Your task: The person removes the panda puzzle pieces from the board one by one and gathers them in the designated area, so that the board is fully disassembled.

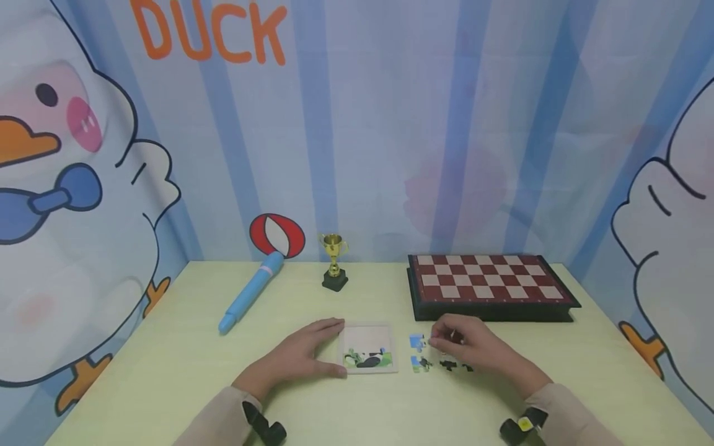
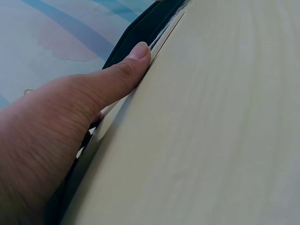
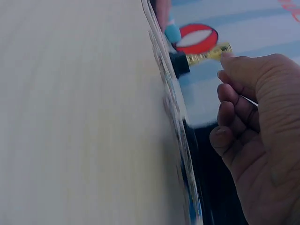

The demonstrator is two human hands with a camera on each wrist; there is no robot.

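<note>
Puzzle tray (image 1: 368, 336) at left hand (image 1: 301, 352), right hand (image 1: 480, 342) over loose pieces (image 1: 419, 364)

Watching remotely, I am seeing the left hand, fingers extended, touching the tray's far-left corner, its thumb touching the near-left one. Joined pieces (image 1: 368, 360) are lying along the tray's near edge. Right of the tray, the right hand is hovering, fingers curled; I cannot tell whether it is pinching a piece.

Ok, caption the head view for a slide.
Left hand touching a part-filled jigsaw tray, right hand over loose jigsaw pieces.
</note>
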